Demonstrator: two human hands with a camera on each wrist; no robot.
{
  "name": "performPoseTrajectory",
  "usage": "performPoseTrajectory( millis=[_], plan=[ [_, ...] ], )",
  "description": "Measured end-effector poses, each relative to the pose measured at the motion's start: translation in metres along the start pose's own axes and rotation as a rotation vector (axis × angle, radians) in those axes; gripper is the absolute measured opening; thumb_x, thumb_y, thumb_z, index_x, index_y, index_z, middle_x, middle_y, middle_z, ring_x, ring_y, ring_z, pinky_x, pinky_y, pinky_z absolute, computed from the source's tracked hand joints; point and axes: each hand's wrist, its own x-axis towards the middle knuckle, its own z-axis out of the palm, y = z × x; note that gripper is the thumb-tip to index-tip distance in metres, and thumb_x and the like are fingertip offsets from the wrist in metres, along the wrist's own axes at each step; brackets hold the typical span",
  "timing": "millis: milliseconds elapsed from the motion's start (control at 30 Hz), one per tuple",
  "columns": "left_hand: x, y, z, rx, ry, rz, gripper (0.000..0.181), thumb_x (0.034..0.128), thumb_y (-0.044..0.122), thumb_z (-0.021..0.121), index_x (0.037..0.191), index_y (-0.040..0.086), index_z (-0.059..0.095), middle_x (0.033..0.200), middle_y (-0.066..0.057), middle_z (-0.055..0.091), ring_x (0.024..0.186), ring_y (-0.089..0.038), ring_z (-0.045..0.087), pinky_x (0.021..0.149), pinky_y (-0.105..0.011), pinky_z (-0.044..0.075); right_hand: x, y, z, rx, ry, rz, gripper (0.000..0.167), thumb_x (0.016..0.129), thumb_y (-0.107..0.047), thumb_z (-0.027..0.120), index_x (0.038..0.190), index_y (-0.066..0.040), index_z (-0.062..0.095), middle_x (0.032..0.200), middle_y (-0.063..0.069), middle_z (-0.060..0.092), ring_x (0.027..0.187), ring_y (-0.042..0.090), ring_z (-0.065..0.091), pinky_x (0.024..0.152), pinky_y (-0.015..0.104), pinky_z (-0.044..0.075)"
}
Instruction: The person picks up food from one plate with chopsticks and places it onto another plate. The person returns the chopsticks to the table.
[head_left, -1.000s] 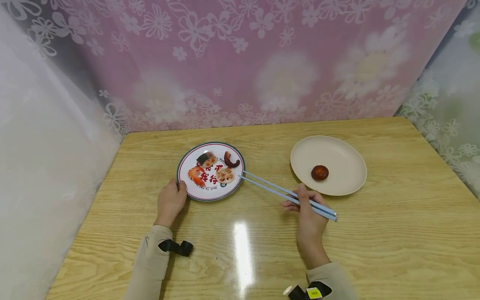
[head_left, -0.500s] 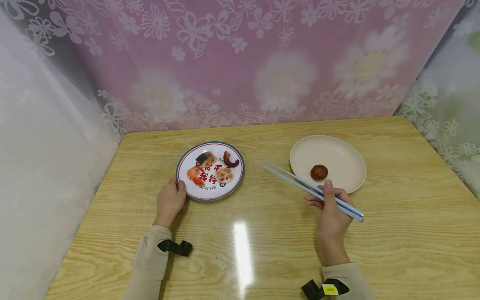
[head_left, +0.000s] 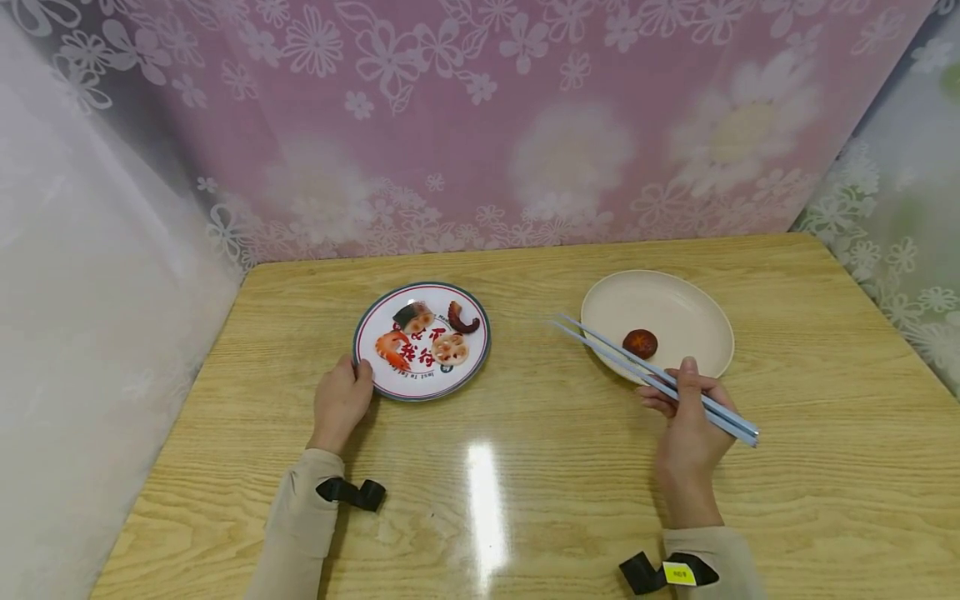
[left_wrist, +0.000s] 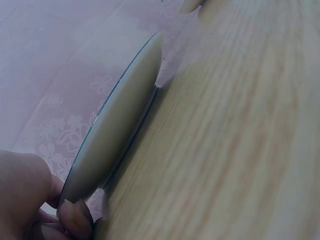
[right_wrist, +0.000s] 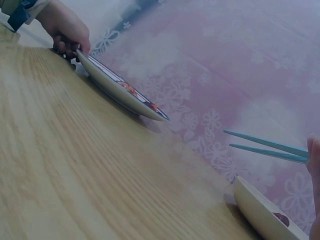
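My left hand (head_left: 341, 406) pinches the near-left rim of a white plate (head_left: 408, 387) with a green and red border; the left wrist view shows thumb and fingers on its edge. On it lie a shrimp (head_left: 393, 350), a lotus root slice (head_left: 450, 350), a small octopus tentacle (head_left: 462, 317) and a dark-edged piece of food (head_left: 413, 317). Light-blue chopsticks (head_left: 660, 379) are held in my right hand (head_left: 693, 429), their tips slightly apart with nothing between them. They cross above the near-left rim of a beige plate (head_left: 690, 312), where a brown shiitake mushroom cap (head_left: 640, 343) sits.
Both plates stand on a wooden table (head_left: 525, 467), with a gap between them. A pink flowered curtain (head_left: 480, 150) hangs along the far edge. Black straps with small camera mounts (head_left: 352, 493) are worn on both wrists.
My right hand has moved right with the chopsticks, from the white plate's edge to over the beige plate's left rim. The left hand and both plates have stayed in place.
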Motion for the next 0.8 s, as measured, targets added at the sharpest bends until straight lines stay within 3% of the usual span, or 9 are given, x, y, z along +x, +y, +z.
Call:
performPoseTrajectory(
  millis=[433, 633, 800],
  plan=[
    [0.001, 0.001, -0.001, 0.003, -0.007, 0.003, 0.028, 0.0998, 0.022, 0.038, 0.092, 0.0, 0.053, 0.062, -0.011, 0.055, 0.05, -0.021, 0.052, 0.049, -0.033, 0.037, 0.023, -0.021, -0.025, -0.011, 0.08, -0.081, 0.023, 0.085, 0.001, 0.069, 0.08, 0.017, 0.052, 0.073, 0.025, 0.065, 0.047, 0.028, 0.064, 0.044, 0.028, 0.05],
    [0.003, 0.001, 0.0, 0.011, 0.008, 0.012, 0.029, 0.1, 0.023, 0.038, 0.091, 0.001, 0.053, 0.062, -0.01, 0.055, 0.049, -0.022, 0.052, 0.05, -0.033, 0.037, 0.034, -0.033, -0.04, 0.018, 0.207, -0.061, 0.03, 0.079, -0.002, 0.076, 0.083, 0.017, 0.053, 0.074, 0.025, 0.065, 0.047, 0.029, 0.064, 0.042, 0.028, 0.049],
    [0.001, 0.0, 0.0, 0.007, 0.006, 0.004, 0.028, 0.1, 0.023, 0.038, 0.091, 0.001, 0.053, 0.062, -0.01, 0.054, 0.051, -0.022, 0.051, 0.05, -0.033, 0.037, 0.044, -0.039, -0.051, 0.038, 0.221, -0.022, 0.034, 0.081, -0.008, 0.075, 0.086, 0.017, 0.053, 0.072, 0.024, 0.063, 0.046, 0.029, 0.064, 0.041, 0.029, 0.049]
  ],
)
